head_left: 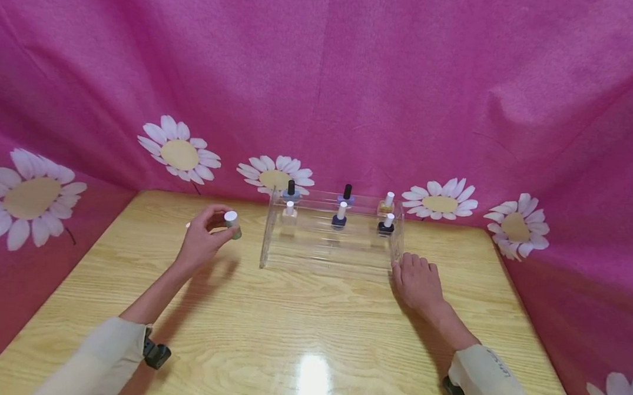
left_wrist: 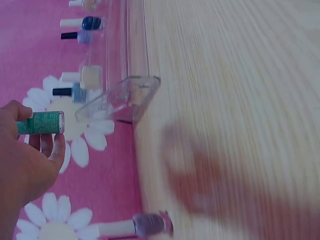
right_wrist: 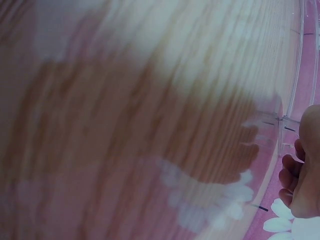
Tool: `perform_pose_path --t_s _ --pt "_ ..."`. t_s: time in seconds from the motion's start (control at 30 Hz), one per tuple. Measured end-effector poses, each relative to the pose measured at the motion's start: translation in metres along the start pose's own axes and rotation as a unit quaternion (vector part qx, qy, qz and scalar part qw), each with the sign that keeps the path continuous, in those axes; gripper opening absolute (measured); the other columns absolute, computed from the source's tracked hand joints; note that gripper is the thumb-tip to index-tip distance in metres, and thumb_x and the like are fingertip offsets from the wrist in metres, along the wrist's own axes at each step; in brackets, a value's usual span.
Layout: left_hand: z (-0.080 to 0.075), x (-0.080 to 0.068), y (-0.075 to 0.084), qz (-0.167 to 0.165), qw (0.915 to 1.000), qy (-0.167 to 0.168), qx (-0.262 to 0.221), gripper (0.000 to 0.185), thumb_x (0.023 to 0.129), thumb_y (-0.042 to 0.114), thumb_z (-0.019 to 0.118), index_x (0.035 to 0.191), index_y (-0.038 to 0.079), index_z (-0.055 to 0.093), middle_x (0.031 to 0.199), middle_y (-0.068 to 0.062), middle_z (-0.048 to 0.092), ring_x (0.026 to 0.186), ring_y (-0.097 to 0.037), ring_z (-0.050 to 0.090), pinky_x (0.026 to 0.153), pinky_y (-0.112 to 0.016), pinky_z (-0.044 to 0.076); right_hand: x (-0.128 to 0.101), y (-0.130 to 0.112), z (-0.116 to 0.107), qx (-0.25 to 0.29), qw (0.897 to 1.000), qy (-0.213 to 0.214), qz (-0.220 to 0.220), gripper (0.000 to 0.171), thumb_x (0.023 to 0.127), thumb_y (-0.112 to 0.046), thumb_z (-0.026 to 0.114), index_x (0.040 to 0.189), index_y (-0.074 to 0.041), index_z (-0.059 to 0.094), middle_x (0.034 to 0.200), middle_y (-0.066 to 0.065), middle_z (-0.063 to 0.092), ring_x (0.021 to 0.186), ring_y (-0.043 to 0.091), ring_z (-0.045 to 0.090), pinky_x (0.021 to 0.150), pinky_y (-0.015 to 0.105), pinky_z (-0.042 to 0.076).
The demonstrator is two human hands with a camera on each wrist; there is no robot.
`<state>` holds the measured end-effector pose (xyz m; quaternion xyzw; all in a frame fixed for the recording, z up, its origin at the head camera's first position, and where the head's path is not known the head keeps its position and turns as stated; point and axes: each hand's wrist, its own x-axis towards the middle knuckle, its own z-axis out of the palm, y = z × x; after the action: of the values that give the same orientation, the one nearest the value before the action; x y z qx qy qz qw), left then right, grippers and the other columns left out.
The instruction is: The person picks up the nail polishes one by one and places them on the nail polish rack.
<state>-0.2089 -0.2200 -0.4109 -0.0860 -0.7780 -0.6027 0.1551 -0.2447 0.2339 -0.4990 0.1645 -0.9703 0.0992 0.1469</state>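
Note:
Between thumb and fingers my left hand point(head_left: 204, 237) grips a green nail polish bottle point(left_wrist: 45, 123) with a white cap, held above the table to the left of a clear acrylic display rack point(head_left: 330, 258). The stepped rack carries nail polish bottles on its two upper tiers, among them a navy one point(head_left: 339, 220), a pale pink one point(head_left: 289, 214) and a lilac one point(head_left: 346, 196). At the rack's front right corner, my right hand point(head_left: 419, 283) has its thumb and curled index finger about the end panel's edge. The right palm is hidden in the head view.
A mauve nail polish bottle point(left_wrist: 150, 225) with a white cap stands on the table behind my left hand. The wooden table point(head_left: 269, 319) reflects a bright light near its front. A pink cloth point(head_left: 353, 93) with daisies surrounds its back and sides.

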Motion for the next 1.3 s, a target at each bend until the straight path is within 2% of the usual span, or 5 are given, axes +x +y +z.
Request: perform_pose_path --t_s 0.33,0.63,0.73,1.0,1.3 --pt "0.035 0.012 -0.008 -0.003 0.9994 -0.031 -0.016 0.032 0.087 -0.009 0.069 0.116 -0.006 0.058 0.108 -0.02 0.063 0.102 -0.025 0.061 0.083 -0.024 0.053 -0.002 0.002 0.003 0.0 1.0 -0.012 0.006 0.033 0.106 -0.028 0.042 0.083 -0.003 0.044 0.078 0.013 0.048 0.083 0.04 0.054 0.067 0.05 0.039" --pt "0.065 0.024 -0.016 0.008 0.9988 -0.049 0.002 0.032 0.085 -0.011 0.071 0.114 -0.006 0.058 0.106 -0.024 0.063 0.101 -0.034 0.061 0.094 -0.055 0.048 -0.003 0.001 0.004 -0.002 1.0 -0.012 0.008 0.034 0.106 -0.028 0.042 0.082 -0.004 0.044 0.076 0.012 0.046 0.08 0.039 0.053 0.066 0.049 0.039" --pt "0.072 0.023 -0.007 0.0 0.9983 -0.058 -0.001 0.031 0.086 -0.011 0.069 0.114 -0.007 0.057 0.108 -0.027 0.063 0.103 -0.038 0.061 0.093 -0.052 0.048 -0.003 0.001 0.003 -0.005 1.0 -0.007 0.006 0.035 0.106 -0.028 0.042 0.081 -0.003 0.044 0.076 0.012 0.046 0.079 0.039 0.053 0.065 0.049 0.039" --pt "0.089 0.03 -0.024 -0.019 0.9982 -0.056 0.007 0.032 0.085 -0.01 0.071 0.114 -0.006 0.058 0.109 -0.025 0.064 0.105 -0.037 0.061 0.094 -0.046 0.05 -0.001 0.0 0.001 -0.007 1.0 -0.006 0.007 0.033 0.105 -0.026 0.045 0.082 -0.003 0.044 0.076 0.013 0.047 0.08 0.04 0.053 0.066 0.05 0.04" --pt "0.092 0.03 -0.027 -0.044 0.9971 -0.062 0.007 0.032 0.087 -0.009 0.069 0.117 -0.006 0.057 0.112 -0.023 0.063 0.106 -0.035 0.061 0.086 -0.032 0.054 0.0 0.0 -0.001 0.001 1.0 -0.002 0.003 0.033 0.105 -0.026 0.045 0.082 -0.003 0.044 0.076 0.013 0.046 0.079 0.04 0.053 0.066 0.05 0.039"
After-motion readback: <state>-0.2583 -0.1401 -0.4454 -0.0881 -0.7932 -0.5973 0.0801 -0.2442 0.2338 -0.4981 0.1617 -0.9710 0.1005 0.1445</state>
